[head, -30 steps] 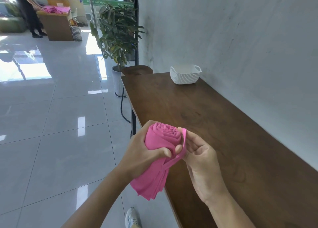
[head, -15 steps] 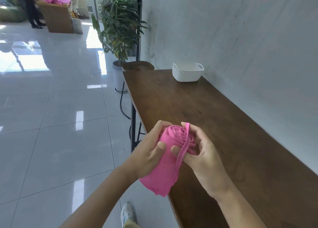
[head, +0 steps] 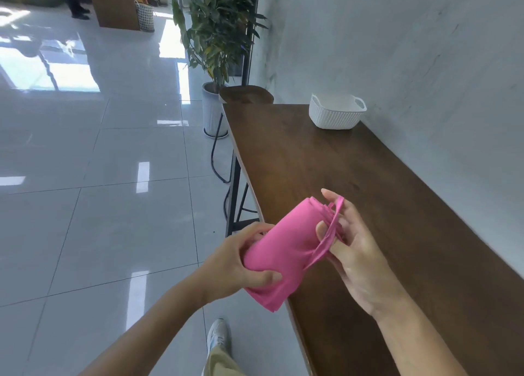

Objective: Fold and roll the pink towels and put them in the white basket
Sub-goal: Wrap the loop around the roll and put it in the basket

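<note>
With the left hand [head: 235, 262] gripping the towel [head: 286, 251] and the right hand [head: 351, 248] pinching its edge, a slack pinch could unroll it.

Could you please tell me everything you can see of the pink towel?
The pink towel is bright cloth wound into a roll, tilted midair above the table edge. The left hand grips its lower end, where a loose tail hangs; the right hand pinches a stretched edge band at its top.

Bright daylight is admitted from upper left; glare is mirrored on the floor [head: 71, 75]. Edge lines are bowed.
</note>
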`<state>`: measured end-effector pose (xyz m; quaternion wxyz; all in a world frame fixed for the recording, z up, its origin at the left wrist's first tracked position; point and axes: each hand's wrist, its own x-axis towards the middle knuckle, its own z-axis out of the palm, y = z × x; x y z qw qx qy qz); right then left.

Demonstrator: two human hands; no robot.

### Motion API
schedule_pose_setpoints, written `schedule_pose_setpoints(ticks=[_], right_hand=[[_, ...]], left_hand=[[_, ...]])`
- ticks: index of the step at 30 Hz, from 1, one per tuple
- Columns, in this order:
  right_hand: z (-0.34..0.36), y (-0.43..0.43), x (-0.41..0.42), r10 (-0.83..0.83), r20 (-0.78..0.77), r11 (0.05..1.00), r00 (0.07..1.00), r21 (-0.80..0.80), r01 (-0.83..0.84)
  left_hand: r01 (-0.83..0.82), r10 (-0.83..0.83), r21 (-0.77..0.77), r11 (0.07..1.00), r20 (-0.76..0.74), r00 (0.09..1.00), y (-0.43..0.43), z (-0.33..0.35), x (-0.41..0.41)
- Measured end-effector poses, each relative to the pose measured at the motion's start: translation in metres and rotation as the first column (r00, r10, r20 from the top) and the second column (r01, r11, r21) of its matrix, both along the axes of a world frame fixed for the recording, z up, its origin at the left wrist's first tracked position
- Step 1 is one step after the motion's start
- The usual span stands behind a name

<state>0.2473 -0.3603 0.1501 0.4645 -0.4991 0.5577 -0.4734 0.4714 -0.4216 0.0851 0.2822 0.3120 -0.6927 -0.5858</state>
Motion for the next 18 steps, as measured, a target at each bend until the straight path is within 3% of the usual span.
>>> schedule_pose_setpoints(ticks=[4, 8, 12, 18], right_hand=[[0.005, -0.020, -0.007, 0.110, -0.065, 0.990, 0.992, 0.094, -0.104], [0.014, -0.045, -0.014, 0.180, -0.177, 0.978, 0.968, 0.139, -0.156], [0.022, -0.075, -0.018, 0.268, -0.319, 0.955, 0.909, 0.209, -0.209], [0.020, -0.143, -0.022, 0.331, -0.308, 0.930, 0.892, 0.268, -0.252]], left_hand=[[0.116, -0.067, -0.199, 0.973, 0.238, 0.969, -0.034, 0.018, 0.010], [0.267, -0.052, -0.396, 0.879, 0.475, 0.878, -0.065, 0.043, 0.010], [0.343, -0.039, -0.470, 0.813, 0.544, 0.838, -0.104, 0.059, 0.007], [0.388, -0.040, -0.478, 0.788, 0.589, 0.807, -0.172, 0.065, 0.006]])
